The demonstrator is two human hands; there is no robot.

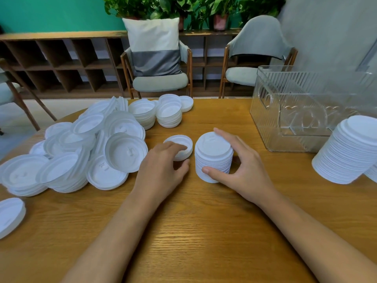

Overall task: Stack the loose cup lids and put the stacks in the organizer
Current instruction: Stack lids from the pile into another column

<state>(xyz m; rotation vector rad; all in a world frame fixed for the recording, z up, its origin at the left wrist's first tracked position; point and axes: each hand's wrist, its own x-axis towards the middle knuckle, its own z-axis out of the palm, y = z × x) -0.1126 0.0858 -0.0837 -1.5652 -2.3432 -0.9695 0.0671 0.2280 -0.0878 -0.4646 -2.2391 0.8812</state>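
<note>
Nearest in, the wooden table (193, 231) is showing bare grain between two forearms, and one stray lid (11, 215) is lying at the near-left edge. Moving up, the left hand (163, 168) is curling over an upturned lid (181, 147), fingers dipping inside it and thumb closing at the near rim. It's reading as a pinch, though blur is softening the detail. Just beside it, the right hand (242, 170) is wrapping round a short stack (214, 158), thumb low at the front and fingers over the top's far edge. I'd say it's bracing the column so the next lid has something steady to land on. To the left the loose pile (81, 148) is sprawling, many lids hollow side up, feeding that hand. At the right edge a tall stack (350, 152) is leaning slightly, waiting outside the clear organizer (265, 123), where I'm seeing no lids yet. Farther back, two small stacks (169, 114) are sitting at the table's far side, with chairs (161, 82) and plants (142, 7) beyond.
</note>
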